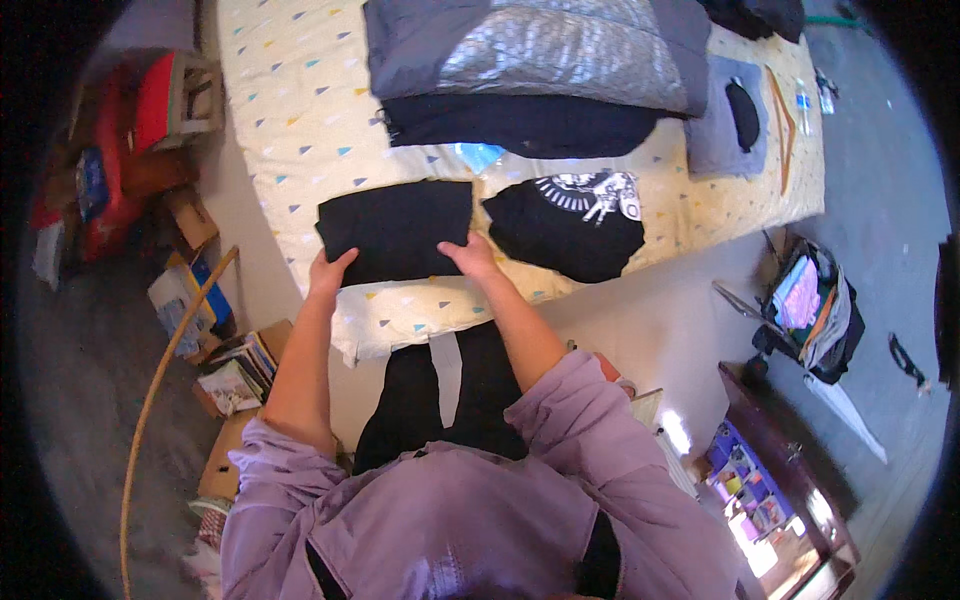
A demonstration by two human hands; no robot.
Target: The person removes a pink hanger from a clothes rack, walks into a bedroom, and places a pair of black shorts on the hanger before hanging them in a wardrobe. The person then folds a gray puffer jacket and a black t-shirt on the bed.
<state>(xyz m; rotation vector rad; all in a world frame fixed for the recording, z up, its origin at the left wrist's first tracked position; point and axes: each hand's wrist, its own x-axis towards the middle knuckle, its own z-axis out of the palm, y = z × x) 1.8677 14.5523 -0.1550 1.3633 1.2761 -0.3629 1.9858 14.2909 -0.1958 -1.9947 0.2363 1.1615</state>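
Note:
A black cloth (397, 229), folded into a flat rectangle, lies on the patterned bedsheet (277, 135) near the bed's edge. My left hand (330, 271) grips its lower left corner, thumb on top and fingers hidden beneath. At the lower right corner, my right hand (472, 256) holds it the same way. Just right of it, apart from the cloth, rests a black garment with a white print (574, 225). Beyond both lie a dark folded cloth (517, 124) and a grey padded jacket (570, 52) with a shiny lining.
On the bed's right are a grey cloth (701, 142) and a wooden hanger (784, 135). An open bag (814, 315) with clothes stands on the floor at right, near an open drawer (780, 450). Boxes of books (244, 375) and a long curved stick (154, 390) are at left.

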